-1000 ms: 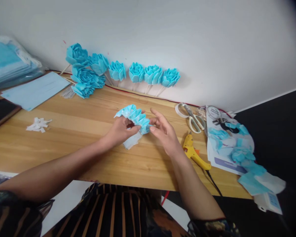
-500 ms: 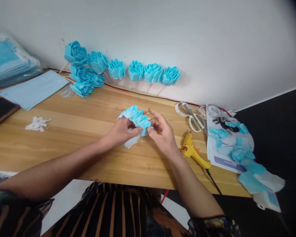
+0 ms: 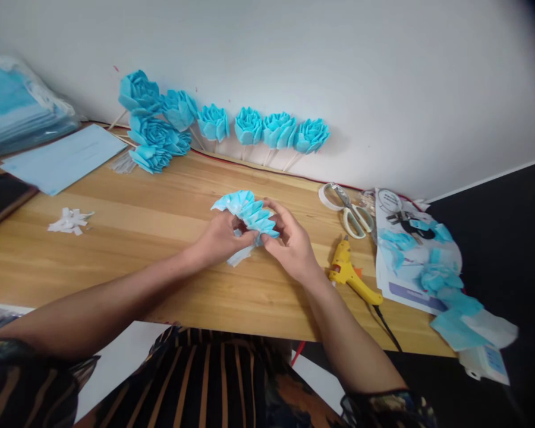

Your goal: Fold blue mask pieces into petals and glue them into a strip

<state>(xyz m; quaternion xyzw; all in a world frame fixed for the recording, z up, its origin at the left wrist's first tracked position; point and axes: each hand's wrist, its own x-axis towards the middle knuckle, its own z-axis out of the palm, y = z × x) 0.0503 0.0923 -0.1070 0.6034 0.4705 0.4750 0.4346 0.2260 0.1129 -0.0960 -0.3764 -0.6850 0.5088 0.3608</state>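
pleated blue strip [image 3: 249,208] at the center of the frame, between both hands, folds fanned along the upper edge and slanting from upper left to lower right. just below, a paler flap [image 3: 241,255] hanging toward the desk [image 3: 169,202]; part of the same strip or a separate piece, impossible to tell. left hand [image 3: 220,235] clamped on the gathered lower edge, thumb in front, fingers mostly hidden behind. right hand [image 3: 292,244] clamped on the strip's lower right end, thumb low, fingers partly behind the folds.

step in hand, by the look of it: gathering and setting pleats side by side. called for next, judging from the pose: a steady left pinch against slipping folds, and small, even tucks from the right, without crushing the soft upper edge.

right of center, well apart from the strip, yellow glue gun [image 3: 352,273] flat on the desk, nozzle toward the top of the frame. above it, scissors [image 3: 350,208] beside a white ring [image 3: 325,199]. far right, blue scraps [image 3: 439,279] on a printed sheet [image 3: 401,294]. upper center to upper left, blue flowers [image 3: 249,126] on thin sticks [image 3: 289,160] along the wall [image 3: 383,89]. at left, white clippings [image 3: 71,221] below a pale blue sheet [image 3: 66,159].
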